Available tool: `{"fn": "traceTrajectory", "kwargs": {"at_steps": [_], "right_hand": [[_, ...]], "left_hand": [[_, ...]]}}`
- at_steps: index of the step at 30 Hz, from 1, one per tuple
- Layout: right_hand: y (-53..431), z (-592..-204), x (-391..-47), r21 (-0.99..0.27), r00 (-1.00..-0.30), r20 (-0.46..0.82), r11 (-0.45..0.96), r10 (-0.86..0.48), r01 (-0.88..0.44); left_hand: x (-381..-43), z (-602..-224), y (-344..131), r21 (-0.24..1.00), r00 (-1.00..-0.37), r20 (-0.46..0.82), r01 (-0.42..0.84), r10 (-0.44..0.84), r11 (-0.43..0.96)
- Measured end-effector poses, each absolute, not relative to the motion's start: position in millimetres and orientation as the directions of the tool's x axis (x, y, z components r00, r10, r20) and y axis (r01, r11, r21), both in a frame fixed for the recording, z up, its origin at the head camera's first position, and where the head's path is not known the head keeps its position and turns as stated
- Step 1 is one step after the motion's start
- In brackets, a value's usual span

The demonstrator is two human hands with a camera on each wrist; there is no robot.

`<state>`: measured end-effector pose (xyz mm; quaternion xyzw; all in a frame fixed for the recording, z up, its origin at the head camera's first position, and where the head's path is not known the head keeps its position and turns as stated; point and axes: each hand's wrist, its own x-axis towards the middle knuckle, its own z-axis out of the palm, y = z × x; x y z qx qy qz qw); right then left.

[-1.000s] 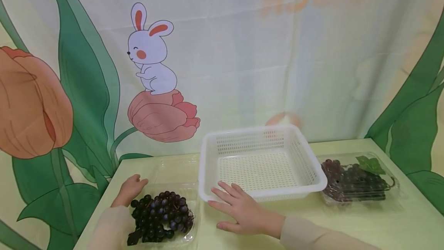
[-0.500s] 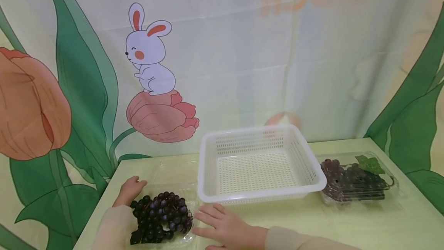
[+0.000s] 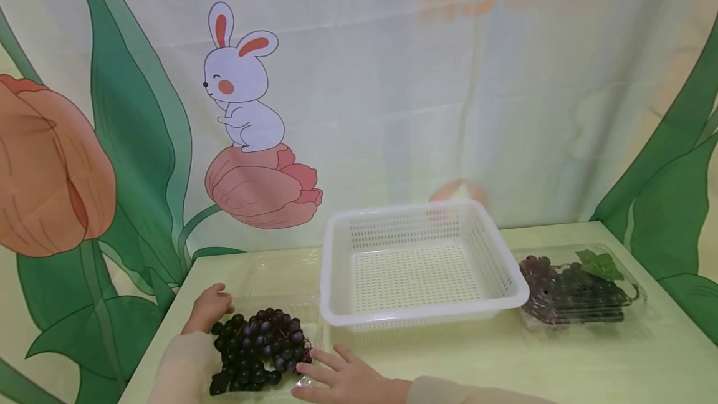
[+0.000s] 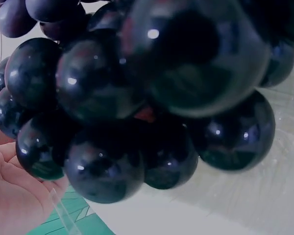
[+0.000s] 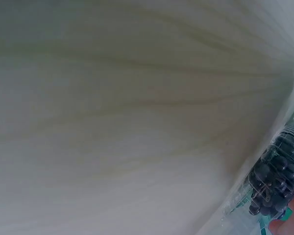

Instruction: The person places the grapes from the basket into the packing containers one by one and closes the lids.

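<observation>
A bunch of dark grapes (image 3: pixel 263 348) lies in an opened clear plastic box (image 3: pixel 305 305) at the front left of the table. Beside the box's far left corner is my left hand (image 3: pixel 209 309), its fingers loosely bent; in the left wrist view that hand (image 4: pixel 14 196) shows its palm past the grapes, near a clear plastic edge. My right hand (image 3: pixel 353 379) reaches from the right with fingers spread, fingertips right at the box's right side and close to the grapes. Only a bit of the right hand (image 5: pixel 291 220) shows in its wrist view, where a pale sleeve fills most of the picture.
A white perforated plastic basket (image 3: pixel 426 317) stands behind and right of the box, with nothing in it. Farther right sits a closed clear box of grapes (image 3: pixel 578 295) with a green leaf (image 3: pixel 599 265). A printed rabbit curtain (image 3: pixel 387 111) hangs behind the table.
My right hand has moved left and toward me, from in front of the basket to the right side of the opened grape box. The left hand has stayed nearly in place.
</observation>
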<state>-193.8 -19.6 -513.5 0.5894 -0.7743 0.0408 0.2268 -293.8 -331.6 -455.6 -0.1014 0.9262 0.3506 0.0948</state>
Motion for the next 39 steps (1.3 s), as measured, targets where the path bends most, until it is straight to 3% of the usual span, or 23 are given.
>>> {"fn": "traceTrajectory", "kwargs": {"at_steps": [15, 30, 39], "right_hand": [[-12.6, -510.5, -198.7, 0.236, -0.227, 0.352, 0.321, -0.908, -0.917], [-9.5, -510.4, -205.3, 0.071, -0.245, 0.297, 0.277, -0.923, -0.958], [-10.0, -509.9, -205.6, 0.132, -0.242, 0.298, 0.291, -0.923, -0.948]], "left_hand": [[-283.5, -449.0, -346.6, 0.624, -0.957, -0.275, -0.251, -0.093, 0.740], [-272.3, -451.3, -363.0, 0.673, -0.951, -0.295, -0.276, -0.093, 0.686], [-268.0, -452.8, -367.3, 0.720, -0.958, -0.260, -0.277, -0.124, 0.636]]}}
